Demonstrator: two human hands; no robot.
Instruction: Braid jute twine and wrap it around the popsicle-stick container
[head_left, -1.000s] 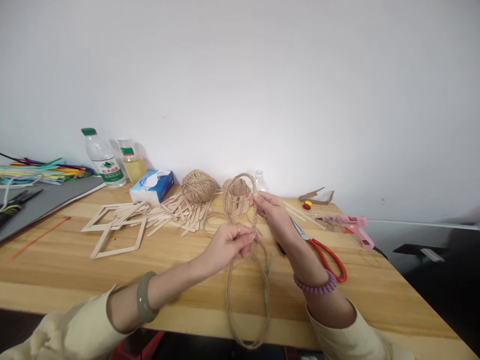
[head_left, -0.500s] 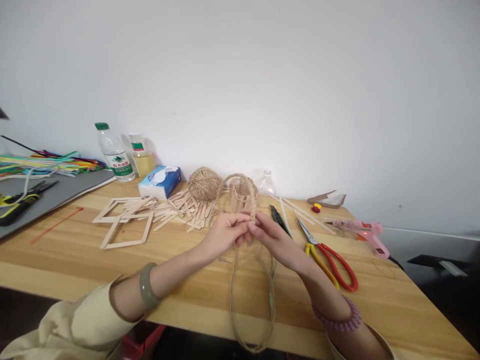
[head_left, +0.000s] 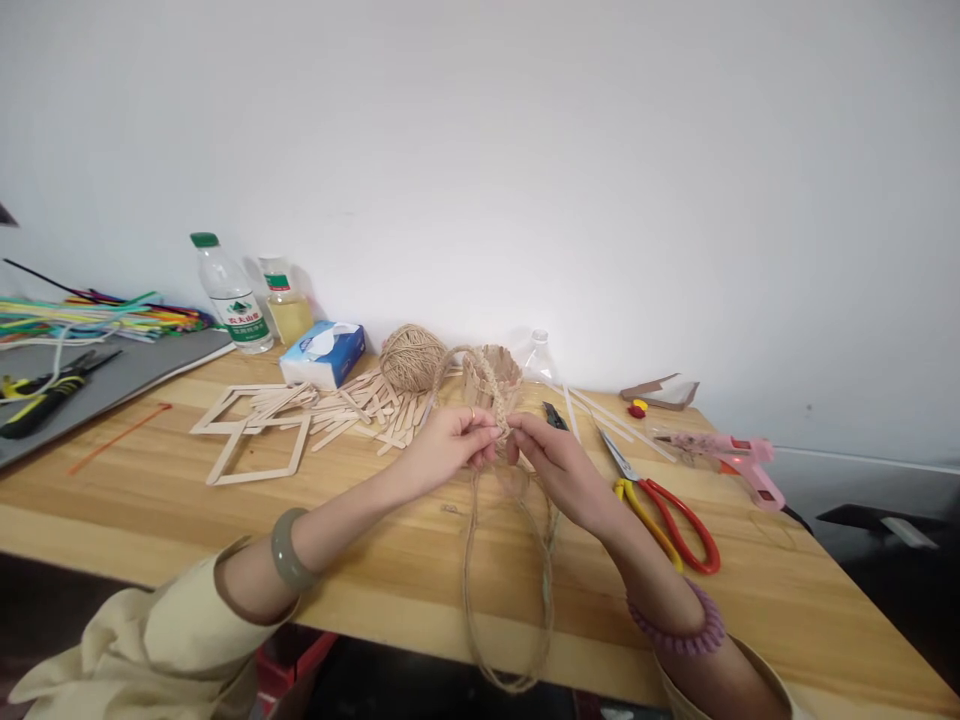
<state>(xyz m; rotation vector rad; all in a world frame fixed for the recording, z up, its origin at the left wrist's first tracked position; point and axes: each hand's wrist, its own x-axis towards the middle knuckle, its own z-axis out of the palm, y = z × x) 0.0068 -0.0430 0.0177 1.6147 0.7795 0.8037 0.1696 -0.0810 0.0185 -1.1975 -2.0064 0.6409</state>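
Note:
My left hand (head_left: 459, 437) pinches a braided jute cord (head_left: 496, 392) near its lower end. Beside it my right hand (head_left: 551, 462) has its fingertips closed on the same braid. From the hands the braid arches up and back to the left. Loose strands of twine (head_left: 469, 580) hang below in a long loop that drops past the table's front edge. Right behind the braid stands a small cup made of wooden sticks (head_left: 504, 370), partly covered by it. The ball of jute twine (head_left: 412, 358) rests just left of the cup.
Craft sticks (head_left: 367, 410) and stick frames (head_left: 259, 462) lie to the left, near a tissue pack (head_left: 324, 355) and two bottles. On the right are scissors (head_left: 667, 515), a utility knife (head_left: 555, 415) and a pink glue gun (head_left: 739, 460). Pliers (head_left: 52, 400) lie far left.
Both hands have shifted slightly up and spread a little apart at the fingertips, still on the braid. The braid's arch sits lower and leans left. The view has shifted slightly.

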